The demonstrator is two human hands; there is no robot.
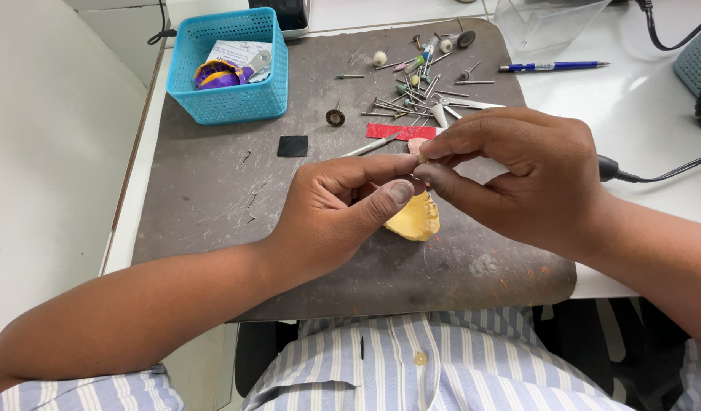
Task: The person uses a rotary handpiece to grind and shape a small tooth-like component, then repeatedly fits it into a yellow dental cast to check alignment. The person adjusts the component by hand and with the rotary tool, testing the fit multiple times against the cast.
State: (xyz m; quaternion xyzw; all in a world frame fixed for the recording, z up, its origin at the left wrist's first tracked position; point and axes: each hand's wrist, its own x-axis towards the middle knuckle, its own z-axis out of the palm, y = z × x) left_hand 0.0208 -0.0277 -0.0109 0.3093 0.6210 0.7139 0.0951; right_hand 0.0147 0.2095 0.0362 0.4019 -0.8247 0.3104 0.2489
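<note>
Both hands meet over the middle of the dark mat (213, 221). His left hand (343, 205) pinches a small pink piece (417, 146) between thumb and forefinger, and the right hand (518, 179) closes its fingertips on the same piece from the other side, so the two hands touch at the tips. How much of the pink piece sits inside the grip I cannot tell; only a small part shows above the fingers.

Just beneath the hands, on the mat, lies a yellow dental cast (416, 219), partly hidden by the left thumb. Behind the hands a red strip (400, 132) lies flat with a slim metal tool (369, 146) across its near edge, and further back is a scatter of small burs and polishing points (419, 84).

At the far left corner of the mat stands a blue plastic basket (228, 106) with a purple and yellow thing inside. A small black square (292, 146) lies near it. On the white bench (640, 114) to the right rest a blue pen (552, 67) and a black cable (655, 175).
</note>
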